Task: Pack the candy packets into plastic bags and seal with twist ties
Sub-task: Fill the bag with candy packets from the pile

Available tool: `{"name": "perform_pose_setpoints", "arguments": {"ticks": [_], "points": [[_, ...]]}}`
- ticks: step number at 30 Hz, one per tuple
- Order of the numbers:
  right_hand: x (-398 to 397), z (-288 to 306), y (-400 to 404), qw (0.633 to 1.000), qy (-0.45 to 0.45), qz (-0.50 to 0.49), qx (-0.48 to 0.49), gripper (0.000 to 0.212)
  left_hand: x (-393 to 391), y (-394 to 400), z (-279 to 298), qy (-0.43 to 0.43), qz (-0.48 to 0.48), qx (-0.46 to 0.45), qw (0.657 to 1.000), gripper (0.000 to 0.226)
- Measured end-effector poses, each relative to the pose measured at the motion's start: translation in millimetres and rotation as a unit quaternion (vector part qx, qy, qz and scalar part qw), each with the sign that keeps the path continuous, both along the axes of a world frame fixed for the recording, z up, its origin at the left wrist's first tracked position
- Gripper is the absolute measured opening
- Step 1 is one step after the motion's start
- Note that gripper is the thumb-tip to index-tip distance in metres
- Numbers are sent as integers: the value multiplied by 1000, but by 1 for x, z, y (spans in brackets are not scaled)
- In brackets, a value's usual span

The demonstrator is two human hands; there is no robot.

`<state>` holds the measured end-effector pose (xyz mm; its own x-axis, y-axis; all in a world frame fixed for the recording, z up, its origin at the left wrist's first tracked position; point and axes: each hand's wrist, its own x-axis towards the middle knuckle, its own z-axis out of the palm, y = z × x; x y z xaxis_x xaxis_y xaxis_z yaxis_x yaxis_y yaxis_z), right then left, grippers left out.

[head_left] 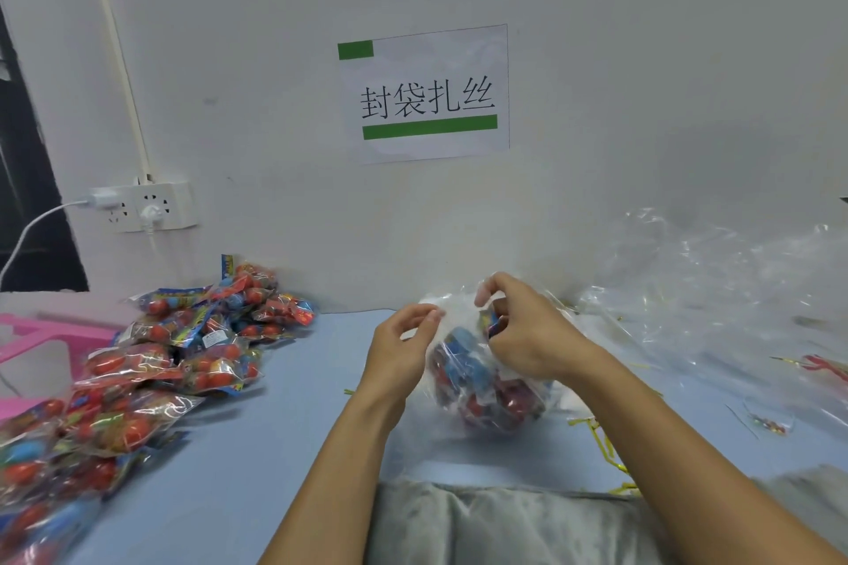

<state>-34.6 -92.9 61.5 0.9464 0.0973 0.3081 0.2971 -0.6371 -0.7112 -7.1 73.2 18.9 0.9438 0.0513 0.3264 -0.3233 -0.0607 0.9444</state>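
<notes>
A clear plastic bag (pixel 463 385) holding red and blue candy packets stands on the blue table (pixel 257 463) in the middle. My left hand (pixel 399 349) pinches the bag's top edge on the left side. My right hand (pixel 523 330) grips the bag's mouth from the right, fingers curled into the plastic. A big heap of loose candy packets (pixel 151 362) covers the table's left side. Thin yellow-gold twist ties (pixel 601 440) lie on the table right of the bag.
A loose heap of empty clear plastic bags (pixel 716 289) fills the right side. A pink basket (pixel 41 339) stands at the far left. On the wall are a paper sign (pixel 426 94) and a white power strip (pixel 147 206). Grey cloth (pixel 495 523) lies at the near edge.
</notes>
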Motion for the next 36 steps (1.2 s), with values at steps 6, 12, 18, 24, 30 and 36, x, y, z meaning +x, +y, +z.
{"name": "perform_pose_setpoints", "arguments": {"ticks": [6, 12, 18, 24, 30, 36], "points": [[-1, -5, 2, 994, 62, 29, -84, 11, -1, 10, -2, 102, -79, 61, 990, 34], [-4, -9, 15, 995, 10, 2, -96, 16, -3, 16, 0, 56, -132, 114, 983, 10], [-5, -3, 9, 998, 11, 14, -58, 27, 8, 8, -2, -30, -24, 73, 997, 9], [-8, 1, 10, 998, -52, 38, -22, 42, 6, 10, 1, 20, -31, 46, 998, 20], [1, 2, 8, 997, -45, -63, 26, 30, 2, 7, -1, 45, -10, 135, 990, 19], [-4, 18, 3, 996, -76, -42, -9, 21, 3, 8, -3, 71, 32, 150, 986, 22]]}}
